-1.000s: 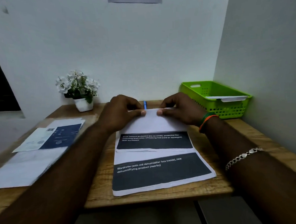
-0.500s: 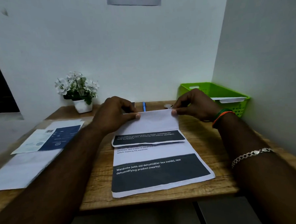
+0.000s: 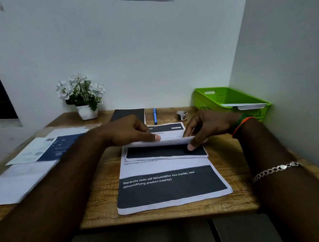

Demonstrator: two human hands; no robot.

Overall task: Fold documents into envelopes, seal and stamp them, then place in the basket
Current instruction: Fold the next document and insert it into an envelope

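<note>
Head view: my left hand (image 3: 133,133) and right hand (image 3: 205,129) each pinch the document (image 3: 169,185) on the tabletop (image 3: 102,179), keeping its folded flap square for creasing

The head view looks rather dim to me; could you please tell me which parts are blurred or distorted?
Head view: dim, bluish light throughout; the left forearm and the white papers on the wooden desk's left side are smeared by motion blur; the printed document with dark bands stays legible near its lower band; wide-angle distortion tilts the walls and the green plastic basket; no glare.
</note>
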